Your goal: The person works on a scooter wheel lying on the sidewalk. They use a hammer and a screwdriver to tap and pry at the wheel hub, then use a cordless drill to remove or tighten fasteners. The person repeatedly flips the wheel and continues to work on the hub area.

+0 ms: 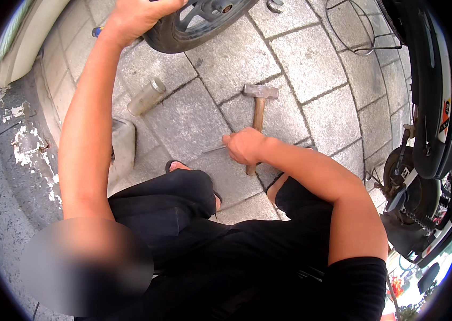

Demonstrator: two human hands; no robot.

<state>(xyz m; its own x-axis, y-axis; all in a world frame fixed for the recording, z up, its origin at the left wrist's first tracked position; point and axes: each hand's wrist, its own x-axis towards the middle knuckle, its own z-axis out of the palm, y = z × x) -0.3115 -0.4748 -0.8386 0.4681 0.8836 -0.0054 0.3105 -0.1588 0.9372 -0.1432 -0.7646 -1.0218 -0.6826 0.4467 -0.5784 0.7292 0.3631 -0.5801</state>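
At the top, my left hand [136,20] is closed over the edge of a black wheel with a tyre [191,36]. Its fingertips are partly cut off by the frame's upper edge. My right hand [244,146] is closed with a thin metal rod [214,150] sticking out to the left from its fingers. The rod's kind is too small to tell. Beneath that hand lies a hammer [258,115] on the paving, its steel head pointing away and its wooden handle partly covered by the hand.
A glass jar with a lid [147,97] lies left of the hammer. Nearer me is a pale plastic container [123,147], half behind my left arm. A curved metal piece [274,6] and a wire stand [362,49] sit at the back. A motorbike [421,160] stands at right.
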